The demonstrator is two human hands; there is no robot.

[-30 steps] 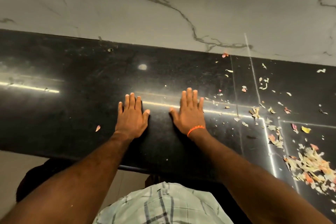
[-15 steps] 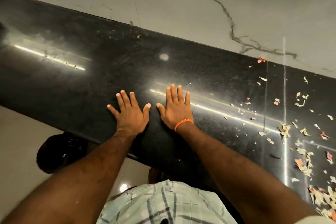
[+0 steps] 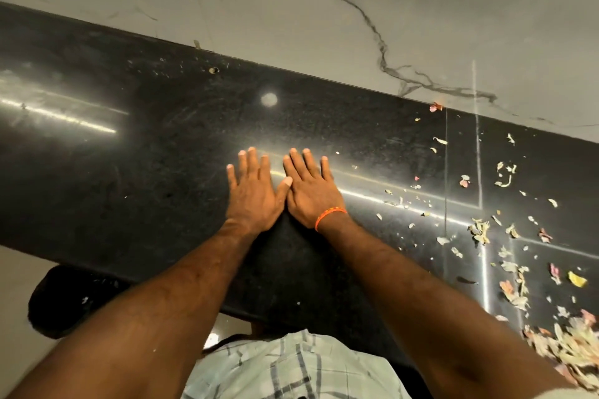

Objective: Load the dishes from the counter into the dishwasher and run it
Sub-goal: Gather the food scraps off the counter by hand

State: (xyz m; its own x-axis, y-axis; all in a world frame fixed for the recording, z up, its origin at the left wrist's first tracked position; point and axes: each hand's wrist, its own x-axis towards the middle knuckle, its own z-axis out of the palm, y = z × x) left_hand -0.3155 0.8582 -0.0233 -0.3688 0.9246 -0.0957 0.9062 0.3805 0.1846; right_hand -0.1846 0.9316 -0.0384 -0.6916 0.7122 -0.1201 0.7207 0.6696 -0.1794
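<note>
The counter (image 3: 129, 172), a long slab of polished black stone, is seen from above and runs slantwise across the head view, with a pale marble-veined wall (image 3: 421, 10) behind it. No dishes and no dishwasher are shown in this view. The left hand (image 3: 254, 196) is laid palm-down on the stone near the middle of the slab, its fingers straight and slightly spread, nothing being held. The right hand (image 3: 312, 193) is laid flat just beside it, fingers likewise straight and a little apart, also holding nothing. The tip of the left thumb is placed against the inner edge of the right hand, so that the two hands touch. An orange thread band (image 3: 330, 217) is worn around the right wrist. Both bare forearms are stretched forward from the bottom of the picture. Scattered vegetable peelings (image 3: 515, 288), pale with pink and yellow bits, are strewn over the right part of the counter, thickest at the lower right corner and well apart from the hands. Bright streaks of reflected light are seen on the stone. A light checked shirt (image 3: 291, 369) is visible at the bottom edge, and a dark rounded object (image 3: 64, 301) lies on the pale floor below the counter's near edge, to the left.
</note>
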